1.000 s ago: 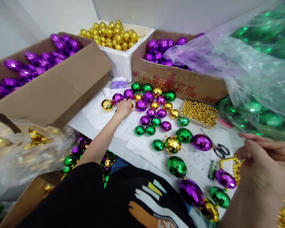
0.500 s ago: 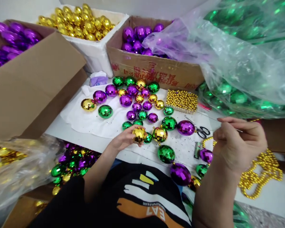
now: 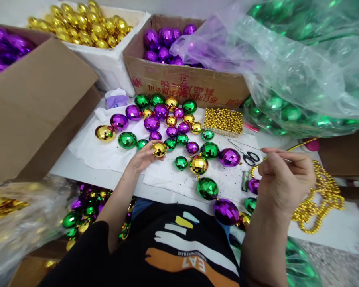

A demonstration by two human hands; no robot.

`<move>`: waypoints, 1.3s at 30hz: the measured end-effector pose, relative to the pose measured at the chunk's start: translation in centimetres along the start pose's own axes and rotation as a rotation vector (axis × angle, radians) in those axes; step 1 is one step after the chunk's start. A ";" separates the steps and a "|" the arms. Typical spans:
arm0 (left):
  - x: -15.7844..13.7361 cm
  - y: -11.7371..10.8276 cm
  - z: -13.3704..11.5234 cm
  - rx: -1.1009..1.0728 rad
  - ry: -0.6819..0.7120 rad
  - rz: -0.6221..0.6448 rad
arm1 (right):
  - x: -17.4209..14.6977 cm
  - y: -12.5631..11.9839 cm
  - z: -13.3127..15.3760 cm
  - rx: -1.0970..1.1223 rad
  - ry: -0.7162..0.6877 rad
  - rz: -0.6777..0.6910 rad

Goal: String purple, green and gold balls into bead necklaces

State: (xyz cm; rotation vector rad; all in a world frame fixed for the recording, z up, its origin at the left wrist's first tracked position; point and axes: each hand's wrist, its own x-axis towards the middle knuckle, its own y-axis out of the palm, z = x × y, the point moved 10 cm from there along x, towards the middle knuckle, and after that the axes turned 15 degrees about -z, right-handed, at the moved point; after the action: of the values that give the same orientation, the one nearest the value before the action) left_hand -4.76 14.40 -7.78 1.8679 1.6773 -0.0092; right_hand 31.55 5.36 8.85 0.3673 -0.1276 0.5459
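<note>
Left fingers (image 3: 148,151) hold 1 gold ball (image 3: 159,149) over white cloth (image 3: 85,140) — carton (image 3: 187,84) beyond.

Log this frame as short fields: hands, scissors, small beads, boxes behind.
left hand: holds a gold faceted ball
right hand: pinches what looks like a thin needle
scissors: lie near the right hand
small gold beads: heaped in a tray
white box: heaped with gold balls
printed carton: contains purple balls
brown box on left: purple balls too

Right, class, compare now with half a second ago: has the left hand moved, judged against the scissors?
Yes: the left hand, holding a gold ball, has moved left, farther from the scissors, and slightly forward.
</note>
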 end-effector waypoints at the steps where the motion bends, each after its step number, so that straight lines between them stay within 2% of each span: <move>1: -0.5 0.7 0.1 -0.058 -0.003 0.005 | -0.2 -0.1 0.2 0.010 -0.004 -0.005; 7: -3.3 6.8 2.4 -0.388 -0.144 -0.010 | -2.6 1.3 1.8 0.059 -0.026 0.058; 13: -2.9 9.5 4.1 -0.492 -0.245 -0.114 | -4.0 1.5 3.3 -0.033 -0.174 0.051; 19: -2.3 9.7 3.9 -0.468 -0.184 -0.198 | -5.7 1.8 2.8 -0.096 -0.191 0.134; 21: -2.3 10.1 3.8 -0.476 -0.200 -0.178 | -6.4 2.0 2.7 -0.110 -0.179 0.175; 25: -2.5 11.2 4.2 -0.547 -0.320 -0.090 | -7.1 2.2 3.4 -0.097 -0.199 0.205; 28: -2.5 11.3 4.5 -0.594 -0.361 -0.078 | -7.6 2.1 4.2 -0.101 -0.247 0.218; 39: -2.5 10.7 5.1 -0.520 -0.328 -0.119 | -10.2 3.3 6.0 -0.148 -0.445 0.323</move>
State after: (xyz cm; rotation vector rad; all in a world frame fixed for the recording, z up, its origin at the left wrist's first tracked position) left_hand 6.42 9.92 -6.26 1.3003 1.3949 0.0623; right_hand 20.99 0.80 13.21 0.3204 -0.6619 0.7618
